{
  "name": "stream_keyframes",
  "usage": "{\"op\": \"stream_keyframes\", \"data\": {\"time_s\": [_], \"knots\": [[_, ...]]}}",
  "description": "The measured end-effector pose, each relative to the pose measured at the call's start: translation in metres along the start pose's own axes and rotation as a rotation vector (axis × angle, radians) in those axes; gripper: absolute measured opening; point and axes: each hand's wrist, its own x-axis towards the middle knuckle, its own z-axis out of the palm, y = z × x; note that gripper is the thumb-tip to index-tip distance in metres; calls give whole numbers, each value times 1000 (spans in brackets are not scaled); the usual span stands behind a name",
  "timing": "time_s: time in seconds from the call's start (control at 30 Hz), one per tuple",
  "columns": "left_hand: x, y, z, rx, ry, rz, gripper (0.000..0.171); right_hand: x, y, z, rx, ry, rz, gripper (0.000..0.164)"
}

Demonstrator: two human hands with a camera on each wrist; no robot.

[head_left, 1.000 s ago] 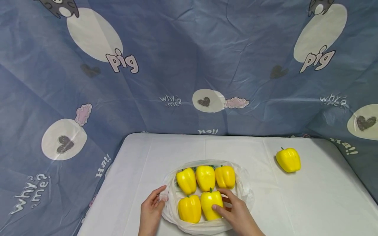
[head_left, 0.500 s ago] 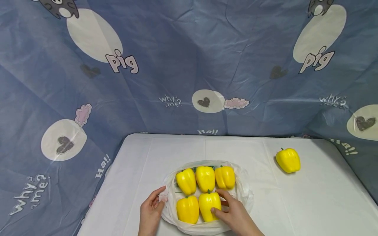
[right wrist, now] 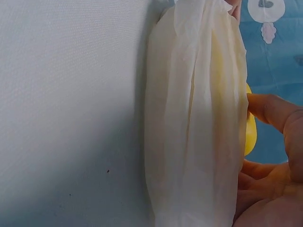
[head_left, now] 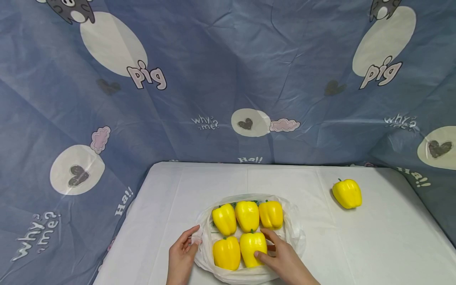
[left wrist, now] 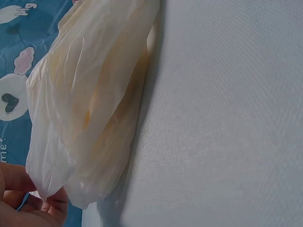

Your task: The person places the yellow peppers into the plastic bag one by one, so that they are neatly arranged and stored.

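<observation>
A translucent white plastic bag (head_left: 298, 233) lies with its mouth wide, and several yellow bell peppers sit inside it in two rows. My left hand (head_left: 181, 253) pinches the bag's left rim between thumb and fingers; the left wrist view shows the gathered plastic (left wrist: 52, 165) at the fingertips. Inside the bag, my right hand (head_left: 286, 255) holds the front right bell pepper (head_left: 252, 247) by its right side, thumb towards the front. Beside that pepper, on its left, is another bell pepper (head_left: 227, 254). In the right wrist view the bag's wall hides most of the held pepper (right wrist: 251, 135).
A single bell pepper (head_left: 347, 194) lies outside the bag at the right of the white-covered table (head_left: 377, 237). A printed blue cloth (head_left: 199, 79) hangs behind the table and along its sides. Three bell peppers form the bag's back row.
The front right pepper has shifted slightly left with my right hand, closer to the front left pepper, which also sits slightly further left. My left hand stays at the bag's rim.
</observation>
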Motion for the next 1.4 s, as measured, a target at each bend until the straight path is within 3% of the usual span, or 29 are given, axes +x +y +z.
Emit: {"op": "stream_keyframes", "data": {"time_s": [0.4,0.6,1.07,1.4], "knots": [[0,2,-1,-8,-11,-7,39,-5,-3,-7,1,12,37,73],[0,2,0,-4,-10,-12,38,-12,-6,-14,59,32,2,66],[0,1,1,-9,-12,7,38,-23,-13,-28,61,188,58,58],[0,2,1,-3,-9,-4,38,-31,-14,-40,64,317,20,56]]}}
